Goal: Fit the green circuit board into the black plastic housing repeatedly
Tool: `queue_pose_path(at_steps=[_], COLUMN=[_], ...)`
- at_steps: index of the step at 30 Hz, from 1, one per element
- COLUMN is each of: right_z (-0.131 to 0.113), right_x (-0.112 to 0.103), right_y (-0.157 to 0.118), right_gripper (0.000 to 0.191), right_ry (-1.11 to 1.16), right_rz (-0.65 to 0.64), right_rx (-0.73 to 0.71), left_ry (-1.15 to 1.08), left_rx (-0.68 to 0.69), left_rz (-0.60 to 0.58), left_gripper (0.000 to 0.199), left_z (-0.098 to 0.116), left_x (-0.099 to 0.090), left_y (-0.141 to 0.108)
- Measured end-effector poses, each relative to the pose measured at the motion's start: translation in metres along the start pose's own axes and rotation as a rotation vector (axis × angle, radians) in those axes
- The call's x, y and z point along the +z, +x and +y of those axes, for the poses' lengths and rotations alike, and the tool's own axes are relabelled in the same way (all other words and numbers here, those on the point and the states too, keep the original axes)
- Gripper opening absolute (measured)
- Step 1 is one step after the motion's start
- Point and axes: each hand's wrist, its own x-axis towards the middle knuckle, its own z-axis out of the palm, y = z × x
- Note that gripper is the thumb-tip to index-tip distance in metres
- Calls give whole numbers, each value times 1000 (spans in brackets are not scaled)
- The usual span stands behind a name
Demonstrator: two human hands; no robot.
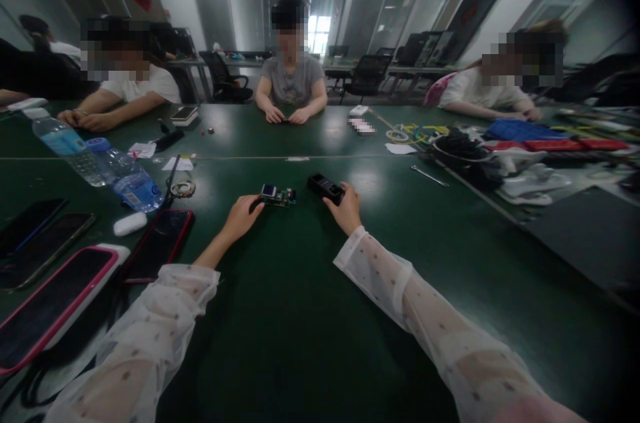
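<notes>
Sheer sleeves [145, 336] near; L hand [241, 217] pinches circuit board [285, 197], R hand [347, 209] clamps black case [323, 185], by outer ends, prob. for clear view.

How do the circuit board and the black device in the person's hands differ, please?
The circuit board has bare components and a pale-edged screen, whereas the black device is dark-shelled. The circuit board lies nearly crosswise; the black device slants. Each is held at one end, by the left hand and right hand respectively.
</notes>
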Motion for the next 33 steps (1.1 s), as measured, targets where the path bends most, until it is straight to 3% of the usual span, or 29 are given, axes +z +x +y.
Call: queue_pose_path(at_steps=[3,8,21,24,28,33], right_z=[1,4,3,-7,-33,-67], right_x=[0,1,1,-1,0,16], right_y=[0,-1,2,3,-1,-10], right_gripper=[72,70,46,50,55,58], right_ry=[-6,-10,49,121,197,281], right_rz=[18,18,30,49,-16,-128], right_rx=[2,-11,-30,-88,-208,-273], left_ry=[5,11,9,-1,-5,-11], left_rx=[16,35,43,49,36,47], left_rz=[10,26,49,53,42,34], left_gripper=[42,39,34,33,33,33], left_z=[-2,-5,-4,-5,-6,-7], left_x=[1,3,4,5,6,5], left_y=[0,0,1,2,3,3])
